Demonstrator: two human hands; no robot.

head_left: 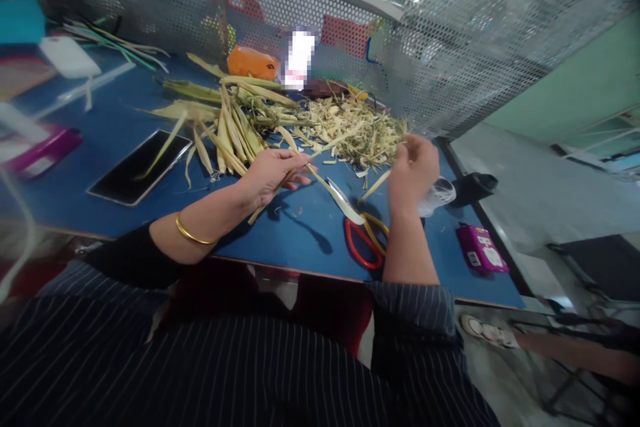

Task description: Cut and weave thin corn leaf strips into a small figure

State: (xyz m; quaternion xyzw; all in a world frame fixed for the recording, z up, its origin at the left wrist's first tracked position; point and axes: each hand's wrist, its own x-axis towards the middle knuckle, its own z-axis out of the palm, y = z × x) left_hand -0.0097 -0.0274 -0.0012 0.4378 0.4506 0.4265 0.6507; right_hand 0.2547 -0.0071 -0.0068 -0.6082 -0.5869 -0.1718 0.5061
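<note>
While whole husks (pixel 235 127) are lying in a loose heap beyond the left hand (pixel 275 177), to its upper left, that hand is pinching a few narrow strips (pixel 320 178) where they are crossing at its fingertips. One tail is poking out below the palm; one strip is pointing up and right of the hand towards the scraps (pixel 355 127); another is slanting down to its right, its broad end passing over the scissors (pixel 371 237). Farther right, the right hand (pixel 414 170) is hanging with its fingers curled — whether it is gripping anything, I cannot tell, though a loose-looking piece (pixel 375 185) is showing just left of it.

For good handling, I am judging that the left pinch should be sitting right on the crossing, firm without crushing, since dry husk is probably splitting easily at sharp bends. The right hand would do well to be drawing each strip flat and evenly snug, clear of the blades.

As for writing, a purple pack (pixel 45 150) well left of the left hand is bearing a pale label, too blurred to read. Beyond that hand, an orange pouch (pixel 253 63) is showing a dark mark, and the screen (pixel 300 57) beside it is pixelated. Right of the right hand, another pack (pixel 483 248) is carrying white print — also illegible.
</note>
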